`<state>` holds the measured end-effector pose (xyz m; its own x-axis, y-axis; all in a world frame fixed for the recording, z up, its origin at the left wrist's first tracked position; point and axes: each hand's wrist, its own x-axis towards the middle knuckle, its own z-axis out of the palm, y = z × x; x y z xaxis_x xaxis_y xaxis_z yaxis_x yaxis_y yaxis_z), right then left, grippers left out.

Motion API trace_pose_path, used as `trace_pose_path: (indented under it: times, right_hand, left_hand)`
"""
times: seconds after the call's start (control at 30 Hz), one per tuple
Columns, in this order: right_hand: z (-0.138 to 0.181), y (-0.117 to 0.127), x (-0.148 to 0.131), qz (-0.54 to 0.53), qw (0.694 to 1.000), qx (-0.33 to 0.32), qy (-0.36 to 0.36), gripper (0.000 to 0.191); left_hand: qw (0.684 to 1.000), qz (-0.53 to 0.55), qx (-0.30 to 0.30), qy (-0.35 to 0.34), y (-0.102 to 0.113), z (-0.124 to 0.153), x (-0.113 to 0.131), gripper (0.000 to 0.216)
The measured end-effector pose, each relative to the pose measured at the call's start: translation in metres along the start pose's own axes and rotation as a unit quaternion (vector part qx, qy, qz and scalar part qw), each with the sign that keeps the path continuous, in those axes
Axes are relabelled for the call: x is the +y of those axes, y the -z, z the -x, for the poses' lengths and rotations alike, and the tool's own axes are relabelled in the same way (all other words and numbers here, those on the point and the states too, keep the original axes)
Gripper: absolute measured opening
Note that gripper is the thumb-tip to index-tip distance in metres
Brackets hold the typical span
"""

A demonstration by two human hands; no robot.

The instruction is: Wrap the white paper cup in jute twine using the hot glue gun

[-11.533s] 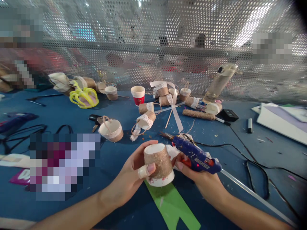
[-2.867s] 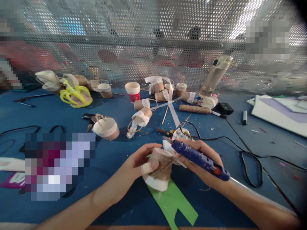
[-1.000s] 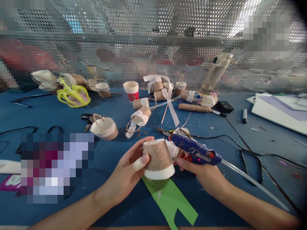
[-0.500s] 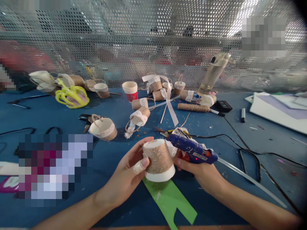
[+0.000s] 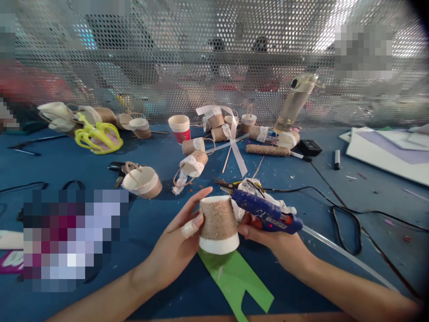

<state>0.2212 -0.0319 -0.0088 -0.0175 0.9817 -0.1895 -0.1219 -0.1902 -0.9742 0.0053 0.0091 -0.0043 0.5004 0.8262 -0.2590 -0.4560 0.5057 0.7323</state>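
My left hand is closed round an upside-down paper cup wound with brown twine, its white rim downward. A plaster covers the thumb tip. My right hand grips a blue hot glue gun, its nozzle pointing left beside the cup's upper right side. A clear glue stick sticks out behind the gun. Both hands hover over the blue table, above a green paper strip.
Several twine-wrapped cups and a red paper cup lie further back. Yellow scissors at the left, a twine roll, a bottle, black cables, white sheets at the right. A perforated metal screen closes the back.
The cup and the glue gun have sunk slightly toward me. The cup has turned a little in my left hand; the grip of both hands is unchanged.
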Motion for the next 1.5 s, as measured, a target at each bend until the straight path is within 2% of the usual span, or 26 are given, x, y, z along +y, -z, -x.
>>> trace_pose_path:
  times: [0.17,0.27,0.4,0.5,0.6,0.7,0.8,0.9,1.07,1.27,1.5]
  right_hand:
    - [0.002,-0.002,-0.005,0.021,0.999,-0.010,0.038,0.018]
    - [0.004,-0.001,-0.003,0.020,0.998,-0.018,0.059,0.015]
    - [0.005,0.000,0.000,0.011,0.998,-0.025,0.059,0.018]
    - [0.004,0.002,0.000,0.040,0.996,-0.007,0.075,0.016]
    - [0.002,0.004,-0.001,0.081,0.990,0.024,0.115,0.013]
    - [0.003,0.003,0.000,0.104,0.985,0.040,0.134,0.014]
    - [0.005,0.003,0.003,0.120,0.982,0.021,0.145,0.014]
    - [0.005,0.005,0.005,0.131,0.972,-0.007,0.195,0.010]
    - [-0.001,0.011,0.005,0.172,0.955,0.024,0.240,0.009]
    - [-0.010,0.017,0.003,0.190,0.957,0.073,0.206,0.010]
    - [-0.023,0.026,0.003,0.204,0.956,0.096,0.190,0.016]
  left_hand:
    - [1.000,0.014,-0.002,0.028,-0.005,-0.001,0.003,0.035]
    - [0.999,-0.010,-0.009,0.029,-0.006,-0.001,0.003,0.039]
    - [0.999,-0.029,0.021,0.011,-0.007,-0.001,0.005,0.037]
    - [0.999,-0.001,0.034,0.021,-0.004,0.001,0.007,0.040]
    - [0.998,0.039,0.014,0.049,0.000,0.003,0.008,0.044]
    - [0.998,0.036,0.010,0.056,0.000,0.004,0.006,0.037]
    - [0.999,0.001,0.028,0.047,-0.001,0.002,0.004,0.035]
    - [0.998,-0.006,0.033,0.047,0.000,0.002,0.005,0.042]
    - [0.998,0.019,0.023,0.053,0.000,0.002,0.010,0.045]
    - [0.994,0.054,-0.070,0.058,0.008,0.003,0.008,0.044]
    - [0.960,0.080,-0.244,0.112,0.009,0.009,0.007,0.059]
